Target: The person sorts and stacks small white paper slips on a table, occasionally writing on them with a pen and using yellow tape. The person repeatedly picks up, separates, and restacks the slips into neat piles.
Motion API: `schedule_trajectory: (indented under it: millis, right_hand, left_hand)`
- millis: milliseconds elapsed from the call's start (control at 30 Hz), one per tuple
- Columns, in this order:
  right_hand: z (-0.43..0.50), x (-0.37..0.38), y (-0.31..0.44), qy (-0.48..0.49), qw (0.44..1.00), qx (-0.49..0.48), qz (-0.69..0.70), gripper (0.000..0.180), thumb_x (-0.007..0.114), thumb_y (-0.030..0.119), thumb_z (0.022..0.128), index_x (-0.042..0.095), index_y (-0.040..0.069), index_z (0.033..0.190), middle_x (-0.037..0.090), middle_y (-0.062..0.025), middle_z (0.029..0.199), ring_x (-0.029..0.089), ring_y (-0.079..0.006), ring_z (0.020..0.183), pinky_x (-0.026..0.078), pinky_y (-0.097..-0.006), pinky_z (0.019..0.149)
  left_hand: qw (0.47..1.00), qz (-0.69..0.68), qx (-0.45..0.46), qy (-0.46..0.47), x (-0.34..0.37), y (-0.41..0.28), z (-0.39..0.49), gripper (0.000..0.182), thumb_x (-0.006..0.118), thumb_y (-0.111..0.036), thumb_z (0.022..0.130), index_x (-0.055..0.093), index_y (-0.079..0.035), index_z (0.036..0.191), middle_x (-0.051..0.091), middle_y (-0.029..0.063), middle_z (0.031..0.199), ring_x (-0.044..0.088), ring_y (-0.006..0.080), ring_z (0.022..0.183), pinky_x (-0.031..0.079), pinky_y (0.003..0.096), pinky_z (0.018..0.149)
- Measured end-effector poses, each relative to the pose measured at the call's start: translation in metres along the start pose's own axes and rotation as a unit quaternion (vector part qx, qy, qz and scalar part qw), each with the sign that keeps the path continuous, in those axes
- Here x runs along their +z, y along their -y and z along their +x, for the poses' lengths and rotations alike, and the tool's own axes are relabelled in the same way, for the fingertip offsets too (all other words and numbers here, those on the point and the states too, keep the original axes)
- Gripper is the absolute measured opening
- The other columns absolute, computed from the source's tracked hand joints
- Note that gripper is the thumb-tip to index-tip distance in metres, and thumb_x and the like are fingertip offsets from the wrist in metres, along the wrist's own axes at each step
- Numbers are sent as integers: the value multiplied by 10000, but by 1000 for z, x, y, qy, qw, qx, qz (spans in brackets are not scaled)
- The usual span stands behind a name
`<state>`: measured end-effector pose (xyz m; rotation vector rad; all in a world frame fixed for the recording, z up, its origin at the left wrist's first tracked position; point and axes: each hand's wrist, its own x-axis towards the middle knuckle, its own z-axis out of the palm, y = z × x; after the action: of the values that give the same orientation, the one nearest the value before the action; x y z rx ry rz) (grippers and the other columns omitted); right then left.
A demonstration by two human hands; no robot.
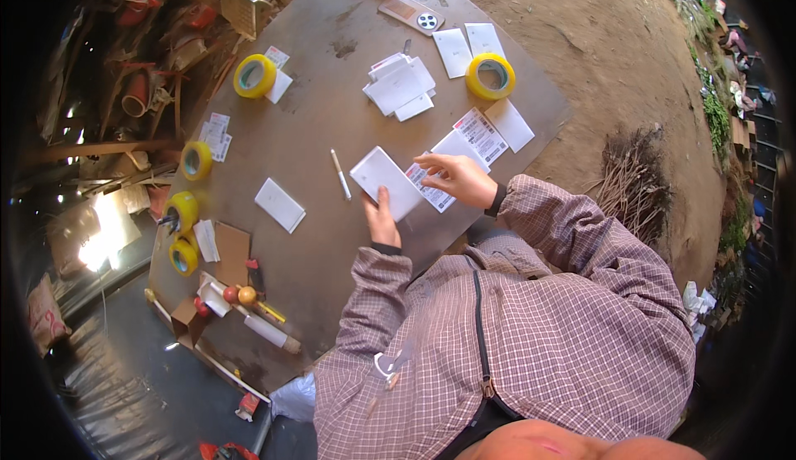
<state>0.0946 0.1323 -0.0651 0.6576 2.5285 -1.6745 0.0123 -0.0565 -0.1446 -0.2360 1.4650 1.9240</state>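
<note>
My left hand grips a flat white box by its lower edge, thumb on top. Just right of it, my right hand is raised over a printed label sheet, with fingers apart and nothing seen in them. A white pen lies left of the held box. Further left rests another flat white box. Beyond the hands is a pile of white boxes. More labels and a white box lie at the table's right edge.
Rolls of yellow tape stand about the brown table, several along its left side. A smartphone lies at the far end. At the near left are a cardboard piece, round fruit and a paper roll.
</note>
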Motion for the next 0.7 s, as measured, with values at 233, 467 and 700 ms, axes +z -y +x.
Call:
schedule_trajectory:
  millis: [233,467,700]
  right_hand:
    - [-6,-64,-59,-21,993,107,-40,237,714,150,865,705,80,1091,740,-134,948,723,-269,865,562,-356,777]
    - [-12,-113,-112,-82,978,153,-114,235,708,116,836,701,75,1067,722,-112,943,697,-266,834,551,-361,762]
    - [-31,-94,-130,-89,978,148,-117,247,693,101,828,693,97,1075,696,-96,949,687,-265,835,549,-364,759]
  left_hand:
    - [994,78,35,-61,-4,10,99,587,577,-237,1020,306,-25,1496,427,139,1478,413,267,1356,328,395,1130]
    - [981,148,57,-115,-2,27,101,603,616,-137,989,318,-19,1499,450,135,1464,456,256,1325,356,385,1108]
    - [856,447,158,-209,16,28,51,746,683,-24,852,318,-13,1502,336,234,1457,390,398,1346,341,478,1121]
